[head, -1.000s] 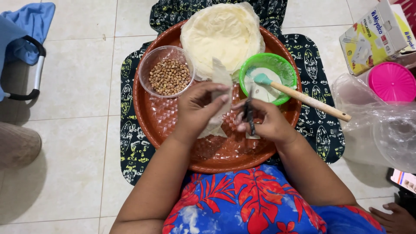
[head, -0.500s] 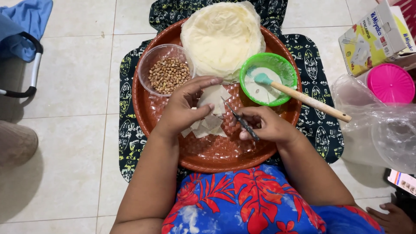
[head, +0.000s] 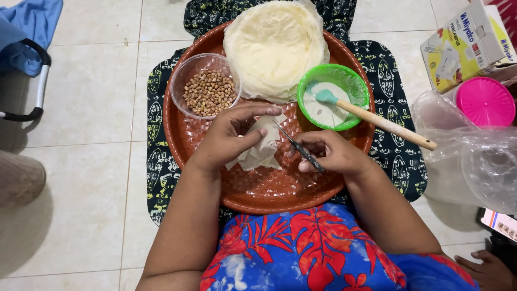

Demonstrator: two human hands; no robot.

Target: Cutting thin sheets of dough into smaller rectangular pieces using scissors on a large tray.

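- Knife point(head: 298, 146), thin and dark, lies with its long axis running from about 10 o'clock, where the tip meets the pastry pieces, down to 4 o'clock, where the handle end sits in the right hand point(head: 329, 154); the fingers of that hand are curled and pinched around it.
- Pastry pieces point(head: 259, 148), pale and thin with angular cut edges, lie in a small overlapping heap near the middle of the round brown woven tray point(head: 269, 196).
- Left hand point(head: 229, 137) rests on the heap from its 9 o'clock side, fingers spread and pressing the top sheet flat.
- At 12 o'clock on the tray sits a stack of round pale wrappers point(head: 274, 46); at 10 o'clock, a clear bowl of peanuts point(head: 209, 90).
- At 2 o'clock stands a green bowl point(head: 344, 78) of white paste with a wooden-handled spatula point(head: 377, 119) leaning out toward 4 o'clock.
- Tray rests on a dark patterned cloth point(head: 401, 156) spread on the tiled floor point(head: 86, 178).
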